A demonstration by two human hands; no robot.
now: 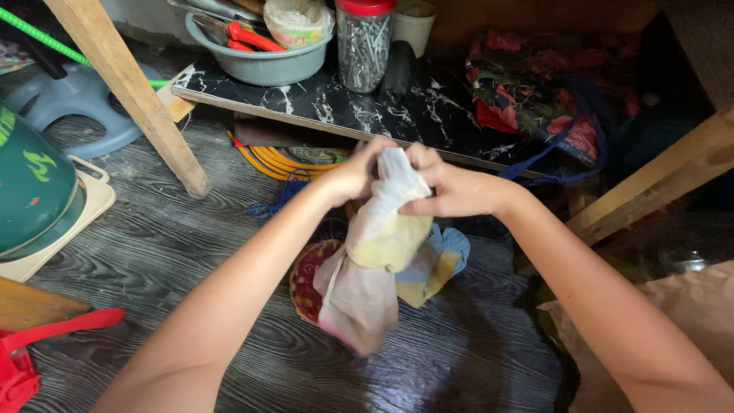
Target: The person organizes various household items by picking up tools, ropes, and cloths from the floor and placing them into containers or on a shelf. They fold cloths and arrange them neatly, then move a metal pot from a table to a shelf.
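Left hand (353,177) and right hand (451,190) clenched together.

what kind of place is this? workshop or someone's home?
Probably a cluttered home storage or tool corner. A jar of nails and a basin of hand tools sit on a low black marble-look board; both hands, left hand and right hand, grip a thin plastic bag.

left hand (353,177) bare | right hand (451,190) bare | forearms unsleeved (no jewellery)
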